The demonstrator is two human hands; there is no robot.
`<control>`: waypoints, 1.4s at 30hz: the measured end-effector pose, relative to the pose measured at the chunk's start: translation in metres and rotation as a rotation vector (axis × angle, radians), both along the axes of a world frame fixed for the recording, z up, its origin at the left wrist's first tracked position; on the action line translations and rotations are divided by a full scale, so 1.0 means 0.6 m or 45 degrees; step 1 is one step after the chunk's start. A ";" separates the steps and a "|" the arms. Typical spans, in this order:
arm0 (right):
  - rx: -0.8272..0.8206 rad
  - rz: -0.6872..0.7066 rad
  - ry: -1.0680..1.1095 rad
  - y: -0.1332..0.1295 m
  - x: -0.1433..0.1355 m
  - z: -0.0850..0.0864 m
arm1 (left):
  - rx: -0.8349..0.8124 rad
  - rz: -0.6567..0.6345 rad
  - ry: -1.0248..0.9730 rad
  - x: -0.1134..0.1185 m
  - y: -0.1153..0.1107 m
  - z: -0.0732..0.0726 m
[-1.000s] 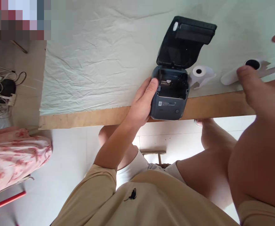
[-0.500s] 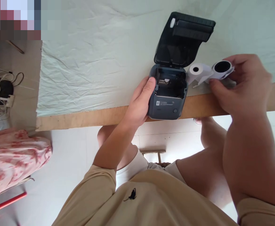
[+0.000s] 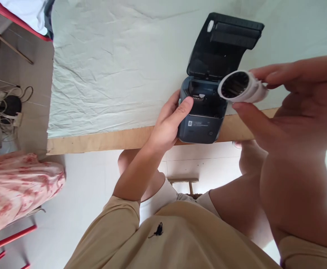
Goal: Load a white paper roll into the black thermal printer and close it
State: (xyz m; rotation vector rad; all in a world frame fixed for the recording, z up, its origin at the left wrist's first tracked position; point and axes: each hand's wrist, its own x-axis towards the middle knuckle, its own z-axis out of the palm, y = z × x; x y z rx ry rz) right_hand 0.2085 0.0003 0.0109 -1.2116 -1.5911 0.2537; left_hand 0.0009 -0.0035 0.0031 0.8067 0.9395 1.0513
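Note:
A dark blue-grey portable label printer (image 3: 199, 130) sits at the table's front edge with its black lid (image 3: 222, 52) swung up. My left hand (image 3: 167, 123) grips the printer's left side, thumb over the rim of the paper bay. The bay holds no roll, and a small printed label shows on its inner wall. Between thumb and fingers of my right hand (image 3: 289, 108) is a white paper roll (image 3: 255, 92) with a wide dark core, its open end facing me. It hovers just over the printer's right edge. The second, narrow-core roll is out of sight.
A pale green wrinkled cloth (image 3: 110, 74) covers the table, with a bare wooden edge (image 3: 102, 142) along its front. On the floor at left lie tangled cables (image 3: 1, 112). A pink floral cloth (image 3: 20, 186) and red bars (image 3: 11, 239) are nearer to me.
My right hand has lifted the wide-core roll off the table and brought it left, to the printer. The small-core roll beside the printer no longer shows. My left hand keeps its grip.

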 end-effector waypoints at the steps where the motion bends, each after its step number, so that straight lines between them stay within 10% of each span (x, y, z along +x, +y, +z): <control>1: 0.110 0.048 -0.039 -0.001 -0.009 0.003 | -0.007 -0.009 -0.016 0.000 0.000 0.002; 9: 0.234 0.142 -0.589 0.020 -0.020 -0.008 | -0.015 -0.022 -0.053 -0.002 0.001 0.004; 33: 0.034 0.409 -0.181 -0.033 -0.045 0.007 | 0.241 -0.135 0.083 -0.016 0.013 -0.035; 42: 0.283 0.069 -0.153 0.012 -0.009 -0.017 | 0.188 -0.066 0.138 -0.016 0.008 -0.039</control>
